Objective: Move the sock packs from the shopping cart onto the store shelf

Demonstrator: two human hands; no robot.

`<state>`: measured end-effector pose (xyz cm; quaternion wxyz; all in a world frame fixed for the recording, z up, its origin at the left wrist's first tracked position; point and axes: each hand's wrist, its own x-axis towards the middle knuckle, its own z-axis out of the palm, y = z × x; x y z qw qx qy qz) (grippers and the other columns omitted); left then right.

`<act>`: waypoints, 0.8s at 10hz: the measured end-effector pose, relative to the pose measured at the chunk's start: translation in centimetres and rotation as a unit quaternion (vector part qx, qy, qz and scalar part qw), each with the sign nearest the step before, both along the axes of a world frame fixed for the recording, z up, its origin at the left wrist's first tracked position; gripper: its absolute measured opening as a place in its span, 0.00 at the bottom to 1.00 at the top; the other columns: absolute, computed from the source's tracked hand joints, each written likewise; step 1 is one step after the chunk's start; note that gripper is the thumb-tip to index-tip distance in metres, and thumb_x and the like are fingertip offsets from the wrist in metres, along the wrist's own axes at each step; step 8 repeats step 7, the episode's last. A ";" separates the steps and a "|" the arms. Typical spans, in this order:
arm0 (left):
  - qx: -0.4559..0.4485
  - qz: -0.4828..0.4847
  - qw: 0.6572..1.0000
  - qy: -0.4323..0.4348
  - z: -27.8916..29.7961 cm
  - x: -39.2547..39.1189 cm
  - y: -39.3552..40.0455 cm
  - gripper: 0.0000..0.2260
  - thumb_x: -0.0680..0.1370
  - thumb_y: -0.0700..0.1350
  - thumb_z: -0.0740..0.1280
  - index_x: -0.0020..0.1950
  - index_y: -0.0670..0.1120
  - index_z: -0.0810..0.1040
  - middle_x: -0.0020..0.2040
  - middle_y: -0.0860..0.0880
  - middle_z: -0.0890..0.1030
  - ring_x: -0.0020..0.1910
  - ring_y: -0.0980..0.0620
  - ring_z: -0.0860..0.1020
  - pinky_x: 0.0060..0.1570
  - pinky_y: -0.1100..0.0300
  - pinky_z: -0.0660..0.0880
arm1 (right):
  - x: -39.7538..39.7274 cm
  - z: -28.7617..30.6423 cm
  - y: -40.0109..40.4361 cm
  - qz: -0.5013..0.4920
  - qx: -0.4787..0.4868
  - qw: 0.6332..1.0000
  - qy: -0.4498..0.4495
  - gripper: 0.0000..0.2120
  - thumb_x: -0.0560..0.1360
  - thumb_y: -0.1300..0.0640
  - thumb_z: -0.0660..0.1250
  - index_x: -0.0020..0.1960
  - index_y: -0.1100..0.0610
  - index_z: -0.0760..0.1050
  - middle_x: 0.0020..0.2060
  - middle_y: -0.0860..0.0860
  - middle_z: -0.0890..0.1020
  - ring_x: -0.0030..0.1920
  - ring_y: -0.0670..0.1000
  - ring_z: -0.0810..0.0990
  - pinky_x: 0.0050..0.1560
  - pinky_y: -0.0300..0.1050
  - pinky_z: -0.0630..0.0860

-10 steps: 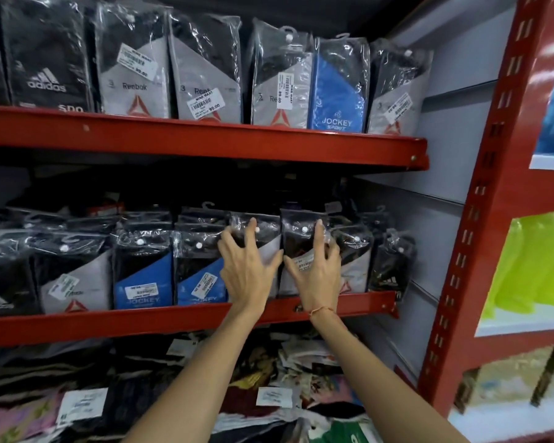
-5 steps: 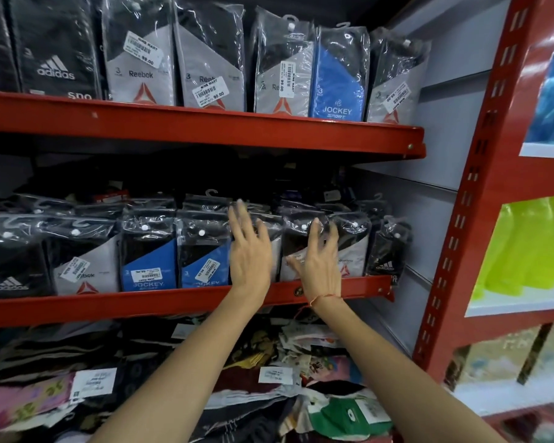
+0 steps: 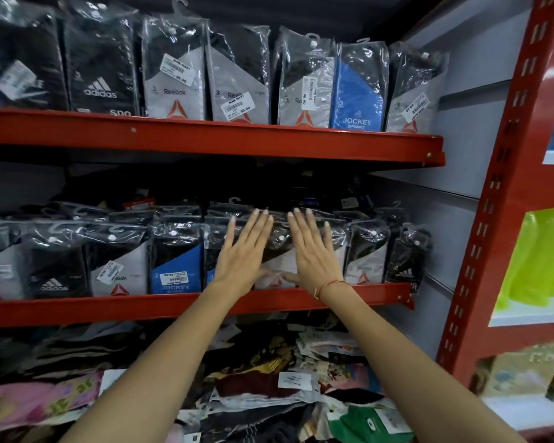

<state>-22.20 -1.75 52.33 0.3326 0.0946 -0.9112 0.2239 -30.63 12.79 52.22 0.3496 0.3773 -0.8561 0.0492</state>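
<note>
The sock packs (image 3: 279, 251) stand upright in a row on the middle shelf (image 3: 173, 306), and the one between the two palms, a grey and black pack, sits just behind the shelf's red front lip. They look light and soft inside, with a glossy plastic sleeve that is probably slippery and crinkles easily, so a flat press on the front, or a pinch at the two side edges, should serve better than pulling the thin hook on top. The left hand (image 3: 242, 260) and right hand (image 3: 314, 254) both lie flat on the pack fronts, each grip spread wide and clamped on nothing. More packs (image 3: 359, 91) fill the shelf above; loose clothing (image 3: 269, 378) is heaped below. The cart is out of view.
</note>
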 end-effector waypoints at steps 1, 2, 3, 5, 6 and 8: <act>0.004 0.048 0.998 0.051 0.6 3.2 -3.8 0.51 0.68 0.71 0.58 0.78 0.40 0.44 0.79 0.44 0.47 0.78 0.46 0.45 0.75 0.38 0.47 | 1.7 0.9 -3.5 0.055 0.011 0.998 -0.006 0.55 0.69 0.35 0.69 0.77 0.56 0.37 0.78 0.53 0.42 0.77 0.58 0.38 0.75 0.62 0.42; 0.034 0.090 0.994 0.051 0.1 5.2 -8.0 0.50 0.67 0.72 0.54 0.77 0.40 0.47 0.79 0.43 0.50 0.78 0.45 0.47 0.74 0.39 0.45 | 3.0 1.0 -6.8 0.067 0.021 0.997 -0.034 0.52 0.68 0.32 0.66 0.77 0.47 0.36 0.79 0.49 0.43 0.78 0.59 0.39 0.70 0.74 0.39; 0.049 0.087 0.994 0.039 -1.2 5.4 -9.6 0.48 0.69 0.70 0.59 0.77 0.40 0.50 0.78 0.43 0.54 0.77 0.46 0.51 0.74 0.43 0.41 | 3.4 -0.4 -8.1 0.023 0.012 1.000 -0.006 0.51 0.65 0.31 0.68 0.76 0.42 0.41 0.78 0.48 0.55 0.77 0.60 0.51 0.64 0.82 0.43; 0.034 0.128 0.990 0.038 -1.7 4.9 -8.4 0.46 0.72 0.68 0.58 0.76 0.41 0.41 0.79 0.44 0.49 0.78 0.46 0.47 0.72 0.42 0.35 | 3.5 -1.9 -8.6 -0.021 -0.013 0.999 0.032 0.50 0.65 0.32 0.69 0.77 0.43 0.45 0.77 0.49 0.59 0.77 0.59 0.55 0.65 0.77 0.36; 0.044 0.087 0.995 0.020 -0.9 6.4 -8.9 0.46 0.73 0.68 0.58 0.76 0.42 0.39 0.77 0.46 0.43 0.76 0.49 0.42 0.75 0.44 0.43 | 3.7 -1.0 -8.1 -0.007 -0.008 0.999 0.033 0.52 0.64 0.31 0.69 0.77 0.43 0.42 0.77 0.49 0.58 0.77 0.59 0.49 0.65 0.76 0.36; 0.021 0.051 0.994 0.094 0.8 8.7 -8.5 0.40 0.75 0.67 0.54 0.77 0.43 0.48 0.78 0.47 0.50 0.77 0.49 0.49 0.75 0.45 0.49 | 5.1 1.2 -6.5 0.007 -0.032 0.997 0.066 0.46 0.69 0.30 0.63 0.77 0.44 0.43 0.78 0.50 0.53 0.78 0.58 0.46 0.68 0.74 0.41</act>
